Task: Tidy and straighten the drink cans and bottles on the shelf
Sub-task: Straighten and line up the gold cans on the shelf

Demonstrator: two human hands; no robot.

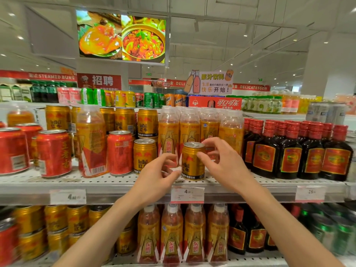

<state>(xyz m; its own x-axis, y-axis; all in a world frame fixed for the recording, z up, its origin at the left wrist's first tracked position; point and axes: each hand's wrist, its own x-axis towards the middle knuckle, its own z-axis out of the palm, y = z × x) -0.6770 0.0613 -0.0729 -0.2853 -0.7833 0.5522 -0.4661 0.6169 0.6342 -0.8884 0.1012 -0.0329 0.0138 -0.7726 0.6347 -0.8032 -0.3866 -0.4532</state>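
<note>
At frame centre, the left hand and right hand grasp a gold can between their fingertips. Likely they are squaring its label forward on the shelf, in front of the bottles.

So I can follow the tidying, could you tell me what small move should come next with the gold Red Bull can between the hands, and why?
Probably slide the gold Red Bull can left beside the other Red Bull can. It stands alone before the Dongpeng bottles, with the left hand and right hand on its sides.

A lit food screen hangs overhead, a juice sign stands beyond, and price tags line the shelf edge.
</note>
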